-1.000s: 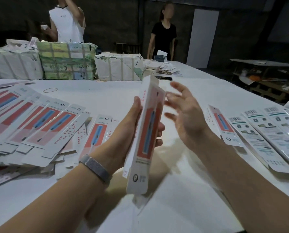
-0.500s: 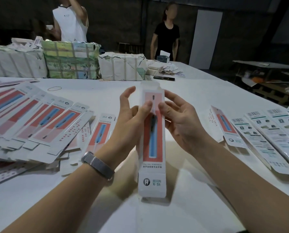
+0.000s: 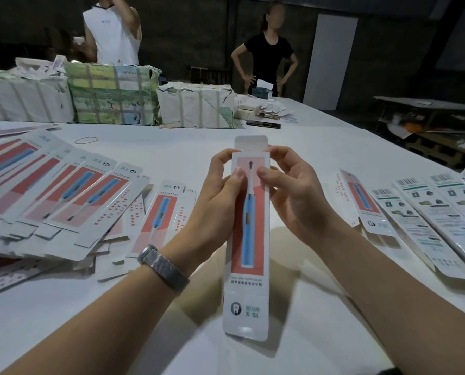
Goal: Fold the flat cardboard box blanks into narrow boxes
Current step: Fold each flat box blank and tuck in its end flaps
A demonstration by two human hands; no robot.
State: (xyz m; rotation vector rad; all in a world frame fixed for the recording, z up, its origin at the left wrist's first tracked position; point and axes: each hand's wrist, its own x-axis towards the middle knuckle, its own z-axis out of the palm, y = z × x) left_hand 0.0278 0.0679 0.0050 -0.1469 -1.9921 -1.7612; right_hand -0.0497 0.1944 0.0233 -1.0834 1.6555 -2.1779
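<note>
Both hands, left hand (image 3: 220, 185) and right hand (image 3: 291, 190), pinch the upper end of the narrow box (image 3: 249, 239) held upright above the table (image 3: 307, 147); light, thin, crushable card, best gripped along its edges, with flat blanks (image 3: 63, 196) fanned leftward.
</note>
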